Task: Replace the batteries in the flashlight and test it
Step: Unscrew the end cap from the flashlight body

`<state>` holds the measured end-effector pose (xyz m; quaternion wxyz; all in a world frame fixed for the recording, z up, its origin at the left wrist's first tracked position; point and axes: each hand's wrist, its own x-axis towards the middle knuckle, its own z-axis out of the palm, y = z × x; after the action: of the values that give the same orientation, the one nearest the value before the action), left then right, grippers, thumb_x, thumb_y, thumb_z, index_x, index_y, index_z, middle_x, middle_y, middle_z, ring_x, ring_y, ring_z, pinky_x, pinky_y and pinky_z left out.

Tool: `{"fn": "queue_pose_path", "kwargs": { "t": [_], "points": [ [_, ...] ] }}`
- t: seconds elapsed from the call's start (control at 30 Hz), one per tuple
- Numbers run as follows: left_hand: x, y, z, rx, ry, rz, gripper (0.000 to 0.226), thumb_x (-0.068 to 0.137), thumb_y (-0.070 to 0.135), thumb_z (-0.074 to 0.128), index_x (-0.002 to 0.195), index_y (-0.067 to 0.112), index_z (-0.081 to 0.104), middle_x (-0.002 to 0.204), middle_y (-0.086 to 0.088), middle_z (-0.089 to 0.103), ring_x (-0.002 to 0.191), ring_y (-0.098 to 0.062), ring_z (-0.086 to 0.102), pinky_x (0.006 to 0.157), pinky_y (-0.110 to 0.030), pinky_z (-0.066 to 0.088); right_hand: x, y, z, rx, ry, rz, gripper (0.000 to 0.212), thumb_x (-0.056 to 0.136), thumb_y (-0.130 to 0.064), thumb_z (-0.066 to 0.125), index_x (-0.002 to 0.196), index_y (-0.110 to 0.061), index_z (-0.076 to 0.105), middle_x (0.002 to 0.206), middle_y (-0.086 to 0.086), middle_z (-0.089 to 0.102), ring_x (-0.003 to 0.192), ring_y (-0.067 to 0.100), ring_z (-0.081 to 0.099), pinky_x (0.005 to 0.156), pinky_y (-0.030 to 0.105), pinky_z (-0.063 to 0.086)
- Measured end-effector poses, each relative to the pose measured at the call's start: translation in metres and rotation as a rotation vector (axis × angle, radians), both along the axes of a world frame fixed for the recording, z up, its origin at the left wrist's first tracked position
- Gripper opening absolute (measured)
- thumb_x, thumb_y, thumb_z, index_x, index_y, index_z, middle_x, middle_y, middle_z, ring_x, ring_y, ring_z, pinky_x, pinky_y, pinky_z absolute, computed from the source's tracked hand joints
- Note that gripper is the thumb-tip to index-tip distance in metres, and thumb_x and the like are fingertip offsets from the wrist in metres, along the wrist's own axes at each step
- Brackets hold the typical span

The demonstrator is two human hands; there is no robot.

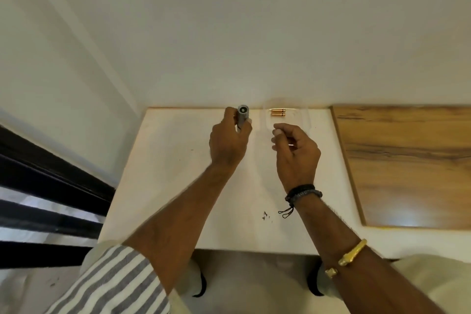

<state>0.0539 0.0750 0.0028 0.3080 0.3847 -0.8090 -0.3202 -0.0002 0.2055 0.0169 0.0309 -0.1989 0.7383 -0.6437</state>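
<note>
Counter (178,186): a white, matte top that meets the wall at its far edge; its near edge is in front of the person's lap.
Marks on the counter: a few small dark specks (266,215) near the right wrist.
Wooden panel (407,160): a brown, grained board lying flat on the right part of the counter. Its left edge runs from the wall towards the person, and a patch of glare sits at its near end.
Wall (229,33): plain, off-white, filling the upper half of the view.
Window side (38,173): dark horizontal bars at the left, with pale light between them.
Flashlight (243,116): a short grey metal barrel held above the far part of the counter, close to the wall, its round end turned up towards the camera.
Left hand (229,140): fingers and thumb wrapped round the lower barrel of the flashlight.
Batteries (277,112): small copper-coloured cells lying side by side near the wall, just right of the flashlight, inside a faint clear tray (308,122).
Right hand (295,150): raised just short of the batteries, fingers curled in and thumb against the forefinger. Whether it pinches anything cannot be told.
Right forearm: a black braided band (303,192) at the wrist and a gold bangle (353,252) further up.
Left sleeve (114,283): grey and white stripes, rolled up.
</note>
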Motion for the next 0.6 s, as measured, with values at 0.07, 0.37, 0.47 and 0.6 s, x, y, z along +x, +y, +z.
{"fn": "queue_pose_path", "kwargs": {
  "t": [0.07, 0.37, 0.47, 0.6],
  "points": [
    [0.02, 0.021, 0.004, -0.027, 0.017, -0.063, 0.03, 0.098, 0.038, 0.057, 0.116, 0.014, 0.055, 0.103, 0.0, 0.073, 0.087, -0.018, 0.069, 0.07, -0.022, 0.052, 0.012, 0.013, 0.006, -0.017, -0.032, -0.002, 0.015, 0.096, -0.012, 0.064, 0.106, -0.011, 0.075, 0.097, 0.002, 0.075, 0.087, 0.02, 0.071, 0.076, 0.046, 0.062],
    [0.102, 0.101, 0.004, -0.244, -0.179, -0.286, 0.033, 0.099, 0.03, 0.056, 0.128, 0.014, 0.058, 0.114, -0.008, 0.064, 0.103, -0.025, 0.051, 0.078, -0.038, 0.052, 0.057, 0.078, 0.006, 0.03, -0.096, 0.148, 0.013, 0.095, -0.021, 0.067, 0.104, -0.016, 0.075, 0.091, 0.0, 0.076, 0.079, 0.019, 0.072, 0.061, 0.027, 0.062],
    [0.12, 0.119, -0.001, -0.314, -0.237, -0.3, 0.031, 0.098, 0.028, 0.06, 0.126, 0.015, 0.058, 0.11, -0.009, 0.064, 0.1, -0.026, 0.052, 0.078, -0.038, 0.053, 0.067, 0.099, -0.003, 0.091, -0.135, 0.189, 0.014, 0.095, -0.025, 0.068, 0.101, -0.014, 0.075, 0.085, -0.001, 0.076, 0.069, 0.016, 0.072, 0.057, 0.027, 0.06],
    [0.13, 0.129, -0.01, -0.398, -0.372, -0.345, 0.033, 0.096, 0.022, 0.063, 0.128, 0.017, 0.057, 0.113, -0.007, 0.062, 0.103, -0.024, 0.05, 0.081, -0.036, 0.052, 0.071, 0.113, -0.011, 0.2, -0.182, 0.228, 0.02, 0.096, -0.034, 0.065, 0.096, -0.016, 0.072, 0.075, 0.0, 0.074, 0.06, 0.012, 0.069, 0.052, 0.026, 0.054]
  ]
}}
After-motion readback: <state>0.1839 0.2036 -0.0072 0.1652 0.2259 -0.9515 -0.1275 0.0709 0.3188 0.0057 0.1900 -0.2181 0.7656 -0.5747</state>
